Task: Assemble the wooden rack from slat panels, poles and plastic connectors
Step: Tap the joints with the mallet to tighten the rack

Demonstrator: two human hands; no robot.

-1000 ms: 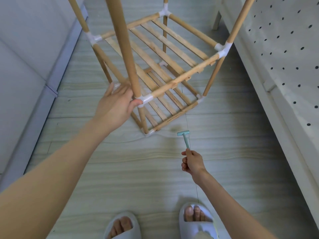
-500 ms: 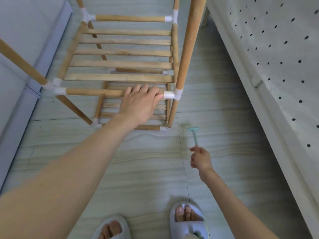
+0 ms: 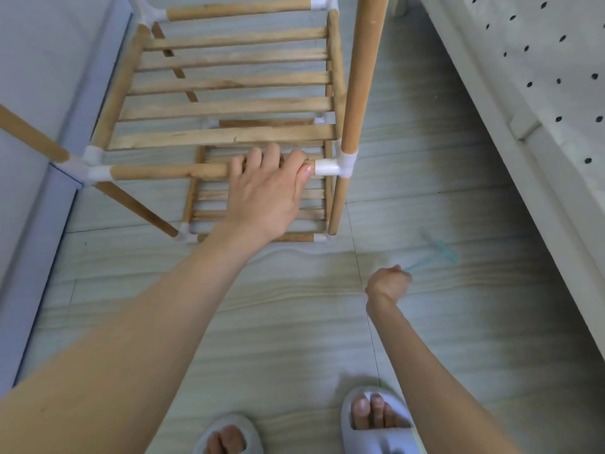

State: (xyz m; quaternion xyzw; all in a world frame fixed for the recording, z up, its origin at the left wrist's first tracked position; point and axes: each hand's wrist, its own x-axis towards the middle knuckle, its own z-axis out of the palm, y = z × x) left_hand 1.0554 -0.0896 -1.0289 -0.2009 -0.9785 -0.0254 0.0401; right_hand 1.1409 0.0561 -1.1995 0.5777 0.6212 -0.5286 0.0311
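Observation:
The wooden rack stands on the floor ahead of me, two slat shelves joined by poles and white plastic connectors. My left hand grips the upper shelf's near horizontal pole, fingers curled over it, thumb tip against the white corner connector. A tall upright pole rises from that connector. My right hand is curled round the handle of a small teal mallet, which shows only as a faint blurred streak off to the right of the rack.
A pale grey wall and baseboard run along the left. A white perforated panel with a raised edge lies along the right. My feet in grey slippers stand at the bottom. Pale wood-grain floor lies between.
The rack turned from a diagonal to square-on and came closer. My left hand went from the corner post to the near horizontal pole. The mallet in my right hand swung right and blurred.

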